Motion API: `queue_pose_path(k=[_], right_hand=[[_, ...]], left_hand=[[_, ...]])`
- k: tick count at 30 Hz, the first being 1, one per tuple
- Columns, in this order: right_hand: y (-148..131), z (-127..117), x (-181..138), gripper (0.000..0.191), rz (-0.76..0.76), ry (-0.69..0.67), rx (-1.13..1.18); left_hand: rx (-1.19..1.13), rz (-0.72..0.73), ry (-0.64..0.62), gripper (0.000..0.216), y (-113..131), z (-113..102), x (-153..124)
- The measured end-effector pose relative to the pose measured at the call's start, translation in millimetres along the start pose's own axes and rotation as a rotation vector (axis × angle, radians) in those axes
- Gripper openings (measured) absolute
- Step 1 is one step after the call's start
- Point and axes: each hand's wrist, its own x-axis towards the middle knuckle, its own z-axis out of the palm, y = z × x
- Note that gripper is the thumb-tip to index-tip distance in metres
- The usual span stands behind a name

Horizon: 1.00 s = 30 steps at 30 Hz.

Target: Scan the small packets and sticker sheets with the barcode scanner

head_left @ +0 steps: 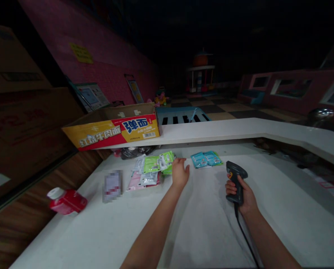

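My right hand (242, 190) is wrapped around the grip of a dark barcode scanner (235, 185). Its head points up and to the left, and a black cable runs down from the handle. At the right edge of a pile of small flat packets (151, 163), green, silver and pink, is my left hand (180, 172). Its thumb and forefinger are apart with nothing visible between them; the other fingers are partly hidden beside the pile. Two blue packets (206, 159) lie on the white counter (200, 224) between my hands, touching neither.
A red bottle with a white cap (67, 201) lies at the left, near a blurred-out card (112, 185). An open noodle carton (113, 129) rests on the raised white ledge (211, 129). Brown cartons (23, 123) stand at far left; papers (324, 183) lie at right.
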Motion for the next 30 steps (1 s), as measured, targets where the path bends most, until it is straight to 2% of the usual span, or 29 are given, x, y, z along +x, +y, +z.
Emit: queue_pose_path(k=[3, 5, 8, 10, 13, 21, 26, 30], right_hand=[[0, -1, -4, 0.037, 0.003, 0.001, 0.021], [1, -1, -6, 0.038, 0.0, 0.008, 0.024], [1, 1, -10, 0.037, -0.008, 0.024, 0.034], [1, 3, -13, 0.034, -0.009, 0.034, 0.043], [1, 4, -15, 0.031, -0.011, 0.032, 0.046], [2, 1, -17, 0.035, -0.035, 0.013, 0.02], [2, 1, -15, 0.036, -0.03, 0.027, 0.046], [1, 1, -14, 0.04, -0.028, 0.032, 0.052]], left_hand=[[0.112, -0.011, 0.062, 0.031, -15, -39, -3], [0.239, -0.069, 0.106, 0.031, -26, -66, -6], [0.459, -0.26, 0.165, 0.034, -39, -97, -10], [0.549, -0.411, 0.163, 0.042, -46, -110, -13], [0.565, -0.54, 0.115, 0.054, -55, -117, -15], [0.528, -0.581, 0.079, 0.055, -67, -121, -11], [0.316, -0.558, 0.026, 0.024, -73, -132, -3], [0.017, -0.456, 0.144, 0.01, -71, -126, -2]])
